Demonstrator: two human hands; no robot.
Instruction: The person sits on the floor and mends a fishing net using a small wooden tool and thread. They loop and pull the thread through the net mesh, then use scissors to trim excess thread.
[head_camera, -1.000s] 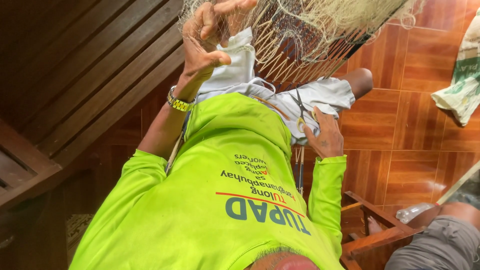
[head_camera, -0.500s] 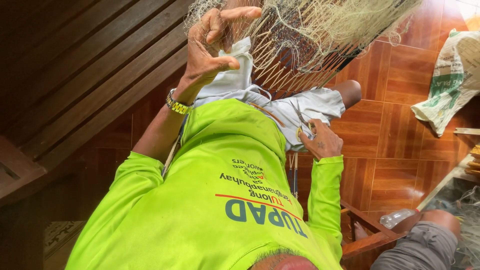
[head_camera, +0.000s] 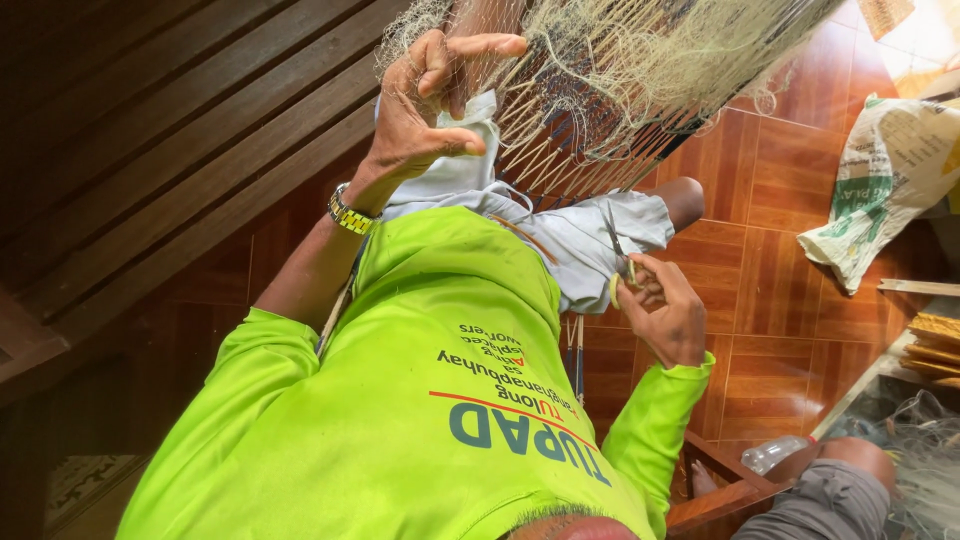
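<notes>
Upper centre of frame: your left hand (head_camera: 425, 105) pinches fishing net (head_camera: 640, 60) mesh, fingers half-curled. Right of centre, your right hand (head_camera: 665, 315) grips small scissors (head_camera: 617, 250).

The left arm is stretched forward and raised, with the wrist bent. The left hand (head_camera: 425, 105) is half open, the index finger straight, the thumb pressing against the curled fingers. The right arm is bent at the elbow, close to the body. The right hand (head_camera: 662, 312) is curled closed in a pinch.
</notes>
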